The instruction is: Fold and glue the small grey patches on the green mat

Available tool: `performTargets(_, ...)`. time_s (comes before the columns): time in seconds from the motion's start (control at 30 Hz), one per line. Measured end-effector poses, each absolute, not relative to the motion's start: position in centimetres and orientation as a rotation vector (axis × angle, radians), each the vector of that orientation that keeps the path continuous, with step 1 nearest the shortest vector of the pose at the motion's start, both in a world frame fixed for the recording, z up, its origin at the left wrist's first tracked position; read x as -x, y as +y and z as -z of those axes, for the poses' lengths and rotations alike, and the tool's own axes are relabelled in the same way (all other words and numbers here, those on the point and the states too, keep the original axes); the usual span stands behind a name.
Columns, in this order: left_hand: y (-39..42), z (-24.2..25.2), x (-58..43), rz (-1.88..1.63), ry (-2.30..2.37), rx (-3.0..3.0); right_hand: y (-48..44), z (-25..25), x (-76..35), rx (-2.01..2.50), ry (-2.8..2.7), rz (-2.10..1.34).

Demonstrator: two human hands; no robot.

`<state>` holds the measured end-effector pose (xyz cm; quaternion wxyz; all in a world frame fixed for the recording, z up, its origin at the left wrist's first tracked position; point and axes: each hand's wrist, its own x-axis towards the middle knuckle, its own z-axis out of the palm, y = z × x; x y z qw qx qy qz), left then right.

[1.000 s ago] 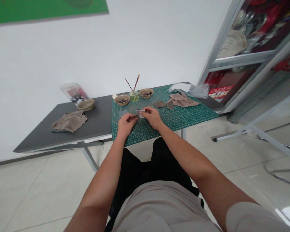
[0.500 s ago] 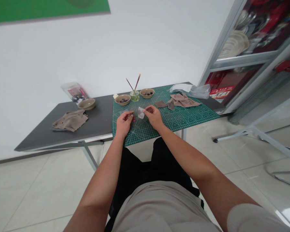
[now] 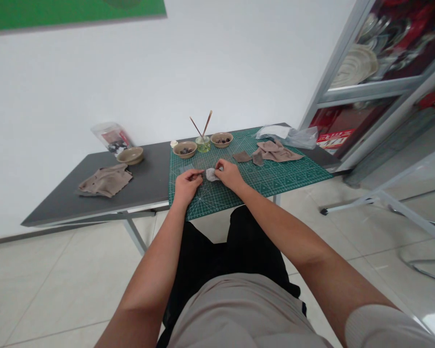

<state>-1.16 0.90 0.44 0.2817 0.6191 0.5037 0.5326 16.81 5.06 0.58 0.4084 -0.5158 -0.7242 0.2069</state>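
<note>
A small pale, greyish piece like a wad of tissue or cloth (image 3: 212,174) is pinched at its right edge by the fingertips of my right hand (image 3: 230,174). My left hand (image 3: 187,185) is just left of it, thumb and fingers closed in a pinch. Something small and dark may be at its fingertips, too small to make out. Both hands are over the green cutting mat (image 3: 239,186). Behind them stand a bowl with dark pieces (image 3: 184,150), a second such bowl (image 3: 221,140), and a glass jar of yellowish liquid (image 3: 203,144) with two brushes (image 3: 207,123).
Brown cloth (image 3: 277,150), small brown patches (image 3: 242,156) and a clear plastic bag (image 3: 302,137) lie right on the mat. On the dark table (image 3: 148,176) at left are a folded brown cloth (image 3: 107,180), another bowl (image 3: 130,155) and a clear container (image 3: 111,137).
The pale piece, flat and upright before, now looks rounder and bunched, slightly lower. A faint translucent scrap now shows on the mat behind my left hand.
</note>
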Motion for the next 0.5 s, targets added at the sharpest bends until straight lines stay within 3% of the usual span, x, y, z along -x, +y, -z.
performTargets(0.3,0.8,-0.5,1.1,-1.375,1.404,-1.715,4.3,-0.2,-18.0,1.448,-2.022,-0.115)
performTargets(0.5,0.7,-0.8,1.0,-1.354,1.455,-1.814,3.3,-0.6,-17.2,1.156,-2.250,-0.255)
